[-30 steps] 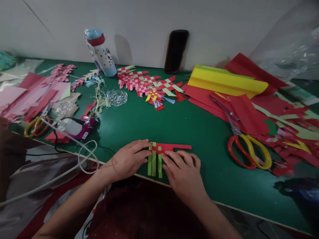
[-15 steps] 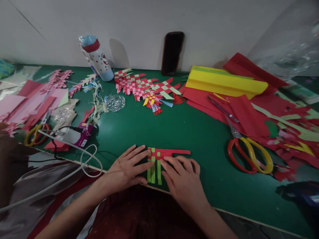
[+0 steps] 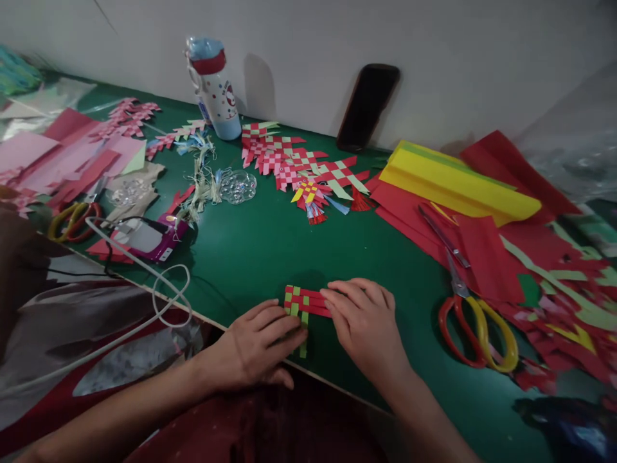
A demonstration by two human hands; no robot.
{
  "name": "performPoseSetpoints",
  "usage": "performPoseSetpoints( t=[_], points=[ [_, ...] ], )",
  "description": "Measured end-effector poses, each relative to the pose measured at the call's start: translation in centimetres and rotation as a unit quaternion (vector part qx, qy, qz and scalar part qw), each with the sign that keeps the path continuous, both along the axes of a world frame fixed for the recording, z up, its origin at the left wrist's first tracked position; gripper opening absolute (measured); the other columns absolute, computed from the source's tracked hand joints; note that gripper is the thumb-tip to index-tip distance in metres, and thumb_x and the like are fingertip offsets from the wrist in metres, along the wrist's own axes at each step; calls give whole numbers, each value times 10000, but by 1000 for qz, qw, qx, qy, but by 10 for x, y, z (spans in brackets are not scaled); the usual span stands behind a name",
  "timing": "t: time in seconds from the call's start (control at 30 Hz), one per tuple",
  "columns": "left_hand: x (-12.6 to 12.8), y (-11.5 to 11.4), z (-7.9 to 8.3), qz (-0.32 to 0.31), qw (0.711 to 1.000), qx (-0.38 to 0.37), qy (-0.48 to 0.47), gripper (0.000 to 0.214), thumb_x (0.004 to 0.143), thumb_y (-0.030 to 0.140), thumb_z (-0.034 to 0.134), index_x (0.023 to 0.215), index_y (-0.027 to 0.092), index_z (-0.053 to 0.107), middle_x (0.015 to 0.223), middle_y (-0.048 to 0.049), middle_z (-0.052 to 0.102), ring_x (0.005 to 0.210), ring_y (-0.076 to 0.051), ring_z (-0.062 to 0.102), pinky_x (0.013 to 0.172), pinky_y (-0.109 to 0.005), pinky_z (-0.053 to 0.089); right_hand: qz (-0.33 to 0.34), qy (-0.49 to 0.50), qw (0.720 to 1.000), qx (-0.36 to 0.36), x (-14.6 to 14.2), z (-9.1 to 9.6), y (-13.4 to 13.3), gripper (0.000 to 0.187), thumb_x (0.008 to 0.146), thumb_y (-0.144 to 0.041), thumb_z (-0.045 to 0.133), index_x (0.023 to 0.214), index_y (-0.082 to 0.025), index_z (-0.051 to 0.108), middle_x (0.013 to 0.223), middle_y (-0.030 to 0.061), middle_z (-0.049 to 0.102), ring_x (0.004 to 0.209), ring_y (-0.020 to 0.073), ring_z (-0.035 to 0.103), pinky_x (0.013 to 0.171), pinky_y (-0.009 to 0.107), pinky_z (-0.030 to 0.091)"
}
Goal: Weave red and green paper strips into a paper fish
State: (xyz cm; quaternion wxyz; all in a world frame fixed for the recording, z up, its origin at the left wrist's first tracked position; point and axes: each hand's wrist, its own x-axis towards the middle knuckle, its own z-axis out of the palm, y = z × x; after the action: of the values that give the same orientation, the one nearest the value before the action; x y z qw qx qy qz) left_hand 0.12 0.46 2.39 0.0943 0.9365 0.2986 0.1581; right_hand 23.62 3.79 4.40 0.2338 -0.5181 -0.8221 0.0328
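A small weave of red and light-green paper strips (image 3: 299,297) lies near the front edge of the green table, checkered at its left end. My left hand (image 3: 263,337) rests over the hanging green strips, its fingers stretched out and lying on them, thumb lower at the table edge. My right hand (image 3: 364,315) has its fingertips and thumb closed together on the right ends of the red strips, which run sideways from the weave. The fingers hide those strip ends, and the left hand hides part of the green strips.
Scissors (image 3: 482,321), a yellow folded sheet (image 3: 457,180) and red paper lie at right. Finished woven pieces (image 3: 289,161) lie beyond, near a bottle (image 3: 219,96) and a phone (image 3: 369,106) against the wall. At left are a purple device (image 3: 166,241) and a white cable (image 3: 159,283).
The view has shifted and tilted. My right hand has moved up along the red strips to their right ends, which now sit closer together. My left hand has slid lower, over the green strips.
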Motion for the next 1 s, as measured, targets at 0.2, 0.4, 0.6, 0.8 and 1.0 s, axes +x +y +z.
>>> performPoseSetpoints(
  t=[0.2,0.4,0.6,0.8,1.0],
  points=[
    [5,-3,-12,-8,1000,26,13,720,855,710,366,1318,184,529,1307,-91,580,1179,-260,509,1105,-454,355,-10,-5,995,-96,-12,-7,12,58,870,-262,625,836,-257,671,969,-6,695,980,202,531,862,375,301],
    [4,-6,-25,-1,999,35,4,758,833,742,366,1331,192,520,1307,-71,585,1194,-252,481,1122,-463,327,-19,-3,991,-135,-14,-9,12,33,849,-275,647,819,-264,656,1007,-7,669,1001,213,519,881,392,287],
    [4,-7,-25,0,1000,29,2,737,841,732,373,1309,188,538,1300,-72,591,1190,-251,483,1112,-462,344,-23,6,991,-133,-13,-14,11,29,845,-273,649,816,-269,652,1000,-9,664,1010,215,515,886,395,287],
    [4,-6,-24,2,999,33,4,718,859,719,350,1319,199,531,1325,-78,575,1179,-253,496,1119,-460,329,-29,8,993,-118,-15,-13,10,41,846,-269,641,809,-260,656,991,0,667,994,212,520,878,391,295],
    [5,-7,-26,4,999,49,6,697,871,698,373,1324,190,525,1327,-68,574,1171,-240,498,1128,-441,320,-10,9,997,-78,-16,-6,9,81,881,-251,598,873,-258,678,996,7,686,997,204,529,887,385,290]
  ],
)
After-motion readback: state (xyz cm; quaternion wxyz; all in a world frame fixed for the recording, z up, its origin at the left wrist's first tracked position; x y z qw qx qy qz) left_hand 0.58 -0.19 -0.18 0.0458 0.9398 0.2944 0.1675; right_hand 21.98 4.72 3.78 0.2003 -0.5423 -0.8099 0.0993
